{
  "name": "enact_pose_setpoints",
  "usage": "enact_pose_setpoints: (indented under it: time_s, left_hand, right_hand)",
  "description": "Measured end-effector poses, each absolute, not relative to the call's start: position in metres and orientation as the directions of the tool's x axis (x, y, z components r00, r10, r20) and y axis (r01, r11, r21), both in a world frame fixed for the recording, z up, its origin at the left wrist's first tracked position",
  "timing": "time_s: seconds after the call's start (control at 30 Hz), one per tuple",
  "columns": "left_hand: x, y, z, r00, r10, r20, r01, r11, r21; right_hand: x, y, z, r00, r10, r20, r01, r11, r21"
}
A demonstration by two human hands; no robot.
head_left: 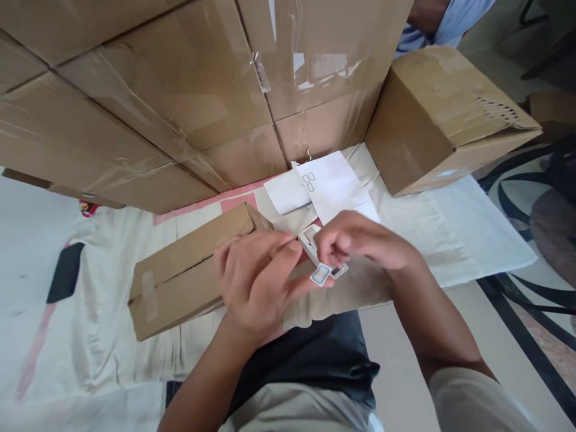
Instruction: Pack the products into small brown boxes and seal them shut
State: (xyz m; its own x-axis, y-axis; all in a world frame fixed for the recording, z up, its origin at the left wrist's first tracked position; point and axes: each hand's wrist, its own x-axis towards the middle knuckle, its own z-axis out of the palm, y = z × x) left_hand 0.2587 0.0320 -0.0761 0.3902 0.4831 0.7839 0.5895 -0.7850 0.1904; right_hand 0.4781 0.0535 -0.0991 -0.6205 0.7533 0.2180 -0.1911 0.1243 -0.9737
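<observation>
A small white box point(308, 240) with dark markings lies between my two hands, partly covered by them. My left hand point(261, 279) is closed at the box's left side, with one finger stretched beneath towards the right. A small white sticker point(321, 274) with a blue outline shows at the box's near end, between that finger and my right hand point(360, 243). The right fingers are curled in and touch the sticker's upper edge. Their tips are hidden, so what they pinch is hard to make out.
White paper sheets point(339, 183), one with printed outlines, lie behind my hands. A long cardboard box point(180, 270) sits to the left, beside a dark flat object point(65, 273). Stacked cartons point(180, 90) wall off the back. Another carton point(418, 120) stands right, with a person's sleeve point(463, 21) behind.
</observation>
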Motion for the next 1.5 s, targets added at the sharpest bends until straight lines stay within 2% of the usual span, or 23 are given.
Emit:
enact_pose_setpoints:
  time_s: [0.03,0.1,0.23,0.33,0.47,0.53,0.6,0.7,0.77,0.87,0.97,1.23,1.5]
  left_hand:
    - [0.257,0.031,-0.077,0.435,0.46,0.774,0.594,-0.793,0.136]
    - [0.256,0.03,-0.078,0.485,0.432,0.761,0.606,-0.793,0.064]
    - [0.255,0.027,-0.077,0.497,0.451,0.741,0.6,-0.796,0.082]
    - [0.245,0.026,-0.071,0.525,0.53,0.666,0.66,-0.748,0.075]
    - [0.211,0.026,-0.062,0.463,0.812,0.356,0.86,-0.509,0.042]
    - [0.19,0.026,-0.059,0.474,0.858,0.196,0.874,-0.486,0.017]
    - [0.168,0.025,-0.058,0.56,0.822,0.102,0.826,-0.563,0.0]
    - [0.141,0.024,-0.054,0.699,0.715,0.032,0.715,-0.699,-0.01]
    - [0.129,0.023,-0.052,0.769,0.639,0.004,0.639,-0.769,-0.003]
    - [0.121,0.022,-0.048,0.816,0.577,-0.013,0.577,-0.816,0.013]
    - [0.121,0.022,-0.047,0.823,0.567,-0.036,0.568,-0.823,0.011]
    - [0.119,0.022,-0.049,0.851,0.525,-0.017,0.525,-0.851,-0.008]
    - [0.115,0.022,-0.051,0.862,0.508,-0.001,0.507,-0.862,0.017]
  right_hand:
    - [0.474,0.054,-0.101,-0.709,0.68,0.188,-0.211,0.05,-0.976]
    - [0.467,0.054,-0.102,-0.768,0.613,0.183,-0.218,0.018,-0.976]
    - [0.466,0.05,-0.099,-0.747,0.614,0.254,-0.197,0.16,-0.967]
    - [0.473,0.047,-0.095,-0.651,0.688,0.322,-0.198,0.256,-0.946]
    - [0.476,0.047,-0.093,-0.462,0.797,0.39,-0.178,0.347,-0.921]
    - [0.47,0.048,-0.096,-0.475,0.773,0.421,-0.056,0.451,-0.891]
    - [0.461,0.049,-0.101,-0.537,0.713,0.451,0.132,0.599,-0.79]
    - [0.442,0.047,-0.108,-0.675,0.607,0.419,0.376,0.772,-0.513]
    - [0.429,0.046,-0.11,-0.759,0.547,0.353,0.428,0.828,-0.362]
    - [0.413,0.044,-0.106,-0.841,0.478,0.253,0.411,0.869,-0.275]
    - [0.403,0.045,-0.101,-0.87,0.449,0.203,0.395,0.882,-0.255]
    - [0.397,0.045,-0.1,-0.884,0.417,0.21,0.349,0.889,-0.295]
    - [0.387,0.039,-0.1,-0.863,0.454,0.222,0.411,0.886,-0.216]
